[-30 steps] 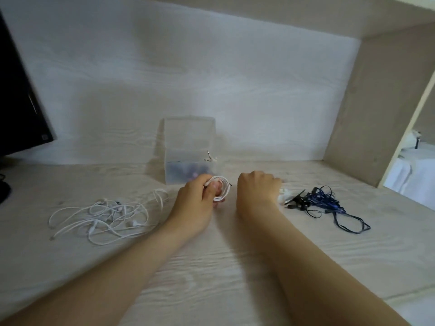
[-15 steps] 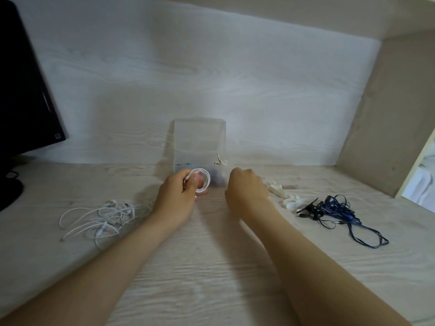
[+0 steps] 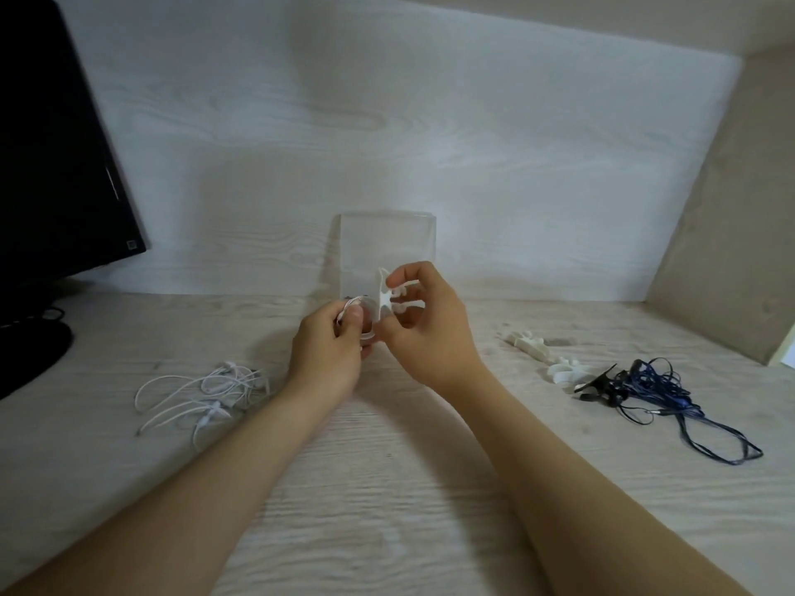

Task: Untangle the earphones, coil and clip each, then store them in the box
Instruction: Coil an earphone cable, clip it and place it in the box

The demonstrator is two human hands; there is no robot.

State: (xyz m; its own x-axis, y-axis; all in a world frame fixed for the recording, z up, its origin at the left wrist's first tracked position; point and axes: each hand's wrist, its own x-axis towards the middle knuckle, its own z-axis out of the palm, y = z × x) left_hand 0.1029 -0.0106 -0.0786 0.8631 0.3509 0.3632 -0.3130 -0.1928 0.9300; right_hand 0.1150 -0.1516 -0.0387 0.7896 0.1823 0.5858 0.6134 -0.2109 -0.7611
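resting on pale wood-grain desk (image 3: pixel 387 531), clear box (image 3: pixel 387 243) near white wall (image 3: pixel 430 122)

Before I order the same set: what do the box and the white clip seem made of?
The box looks like clear, smooth hard plastic: the grain of the wall shows through it and its edges are straight. The white clip pinched by the right hand looks matte, likely soft plastic or silicone; blur leaves that open.
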